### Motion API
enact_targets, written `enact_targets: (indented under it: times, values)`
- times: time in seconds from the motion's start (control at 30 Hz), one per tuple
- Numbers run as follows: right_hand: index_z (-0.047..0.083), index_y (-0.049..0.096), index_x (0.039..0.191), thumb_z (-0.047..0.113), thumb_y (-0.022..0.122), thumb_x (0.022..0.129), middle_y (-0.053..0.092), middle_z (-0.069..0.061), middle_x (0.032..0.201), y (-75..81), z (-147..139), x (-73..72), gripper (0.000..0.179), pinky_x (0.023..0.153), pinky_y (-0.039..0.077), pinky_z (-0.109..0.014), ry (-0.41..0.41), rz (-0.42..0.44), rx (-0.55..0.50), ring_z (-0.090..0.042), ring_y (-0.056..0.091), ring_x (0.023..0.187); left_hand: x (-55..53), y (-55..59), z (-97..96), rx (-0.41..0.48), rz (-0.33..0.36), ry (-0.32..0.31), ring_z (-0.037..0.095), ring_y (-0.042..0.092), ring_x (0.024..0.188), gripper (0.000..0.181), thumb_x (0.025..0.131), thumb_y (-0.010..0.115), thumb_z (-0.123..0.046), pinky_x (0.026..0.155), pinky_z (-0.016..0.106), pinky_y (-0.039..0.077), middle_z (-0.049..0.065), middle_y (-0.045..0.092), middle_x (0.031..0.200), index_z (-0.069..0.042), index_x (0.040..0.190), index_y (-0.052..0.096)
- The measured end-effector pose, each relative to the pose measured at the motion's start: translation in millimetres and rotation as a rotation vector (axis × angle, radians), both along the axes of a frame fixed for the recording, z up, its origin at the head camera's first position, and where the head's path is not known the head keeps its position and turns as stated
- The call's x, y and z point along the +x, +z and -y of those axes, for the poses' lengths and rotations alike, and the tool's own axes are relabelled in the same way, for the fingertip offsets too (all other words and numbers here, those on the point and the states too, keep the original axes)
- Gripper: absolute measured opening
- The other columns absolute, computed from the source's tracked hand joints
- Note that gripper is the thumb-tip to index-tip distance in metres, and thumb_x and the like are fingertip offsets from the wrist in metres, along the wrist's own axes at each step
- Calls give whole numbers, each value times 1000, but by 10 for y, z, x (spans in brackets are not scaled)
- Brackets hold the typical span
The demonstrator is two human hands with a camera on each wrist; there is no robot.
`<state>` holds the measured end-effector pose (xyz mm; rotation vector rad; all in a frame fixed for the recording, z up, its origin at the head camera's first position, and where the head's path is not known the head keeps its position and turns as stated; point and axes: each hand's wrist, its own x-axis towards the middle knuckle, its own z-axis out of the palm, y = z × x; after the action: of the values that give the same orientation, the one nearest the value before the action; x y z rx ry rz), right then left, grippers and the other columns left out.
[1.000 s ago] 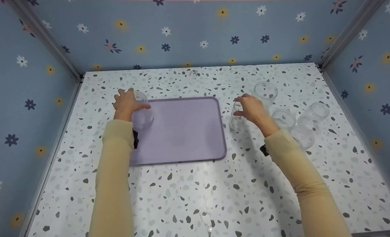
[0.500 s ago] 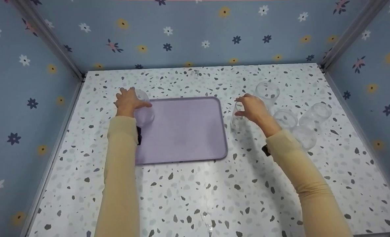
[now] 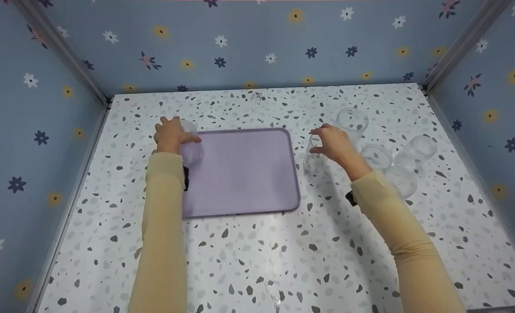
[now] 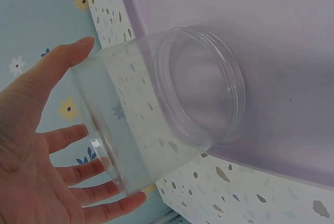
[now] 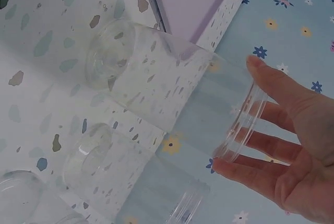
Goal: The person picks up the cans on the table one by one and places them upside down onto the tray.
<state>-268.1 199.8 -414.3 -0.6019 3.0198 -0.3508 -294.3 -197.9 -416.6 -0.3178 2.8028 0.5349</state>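
Note:
My left hand (image 3: pixel 168 135) grips a wide clear jar (image 4: pixel 151 109) by its top end, thumb on one side and fingers on the other. The jar stands on the back left corner of the lilac tray (image 3: pixel 240 174). To the right of the tray, my right hand (image 3: pixel 333 142) holds the rim of a taller clear jar (image 5: pixel 167 78) between thumb and fingertips. That jar's base is close to the speckled tabletop, just outside the tray's right edge. In the head view my hands partly hide both jars.
Right of my right hand is a group of several clear jars, including one at the back (image 3: pixel 352 121), one in the middle (image 3: pixel 377 157) and one farther right (image 3: pixel 422 148). Blue flowered walls (image 3: pixel 257 43) border the table at the back and sides.
My left hand and forearm have shifted slightly to the right, with the jar staying at the tray's back left corner. The right hand keeps its place on its jar.

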Motion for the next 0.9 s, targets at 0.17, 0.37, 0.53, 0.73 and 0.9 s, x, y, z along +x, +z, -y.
enact_targets:
  times: [0.17, 0.37, 0.53, 0.73, 0.9]
  values:
    - [2, 58, 115, 21, 73, 72, 55, -20, 107, -15, 3, -13, 49, 81, 42, -47, 1, 13, -9, -36, 53, 97, -6, -26, 31, -1, 5, -1, 48, 23, 118, 92, 70, 69, -45, 89, 59, 29, 33, 21, 131, 1, 137, 25]
    - [2, 58, 115, 22, 73, 73, 55, -21, 108, -29, -2, -14, 49, 81, 41, -48, 13, 16, -6, -36, 52, 98, 8, -50, 46, 6, 10, -2, 48, 23, 117, 91, 70, 68, -44, 88, 59, 30, 32, 21, 130, 2, 136, 25]
    - [1, 57, 117, 21, 72, 74, 54, -22, 109, -29, -7, -10, 50, 82, 41, -48, 21, 20, -8, -37, 52, 98, 21, -54, 38, -6, 9, -6, 48, 23, 118, 91, 71, 67, -46, 89, 59, 30, 32, 21, 130, 3, 136, 25]
    - [3, 56, 118, 24, 72, 74, 54, -21, 111, -12, -12, 0, 52, 82, 42, -47, 9, 19, -4, -36, 52, 98, 21, -33, 31, -22, 28, -24, 49, 21, 119, 95, 72, 65, -48, 88, 59, 30, 33, 18, 133, 3, 138, 19]
    - [4, 57, 118, 26, 72, 73, 54, -19, 112, -10, -22, -7, 52, 80, 43, -47, -2, 10, -10, -35, 53, 98, 15, 3, 28, -18, 51, -32, 49, 21, 119, 97, 73, 64, -49, 88, 60, 30, 34, 16, 133, 2, 139, 15]
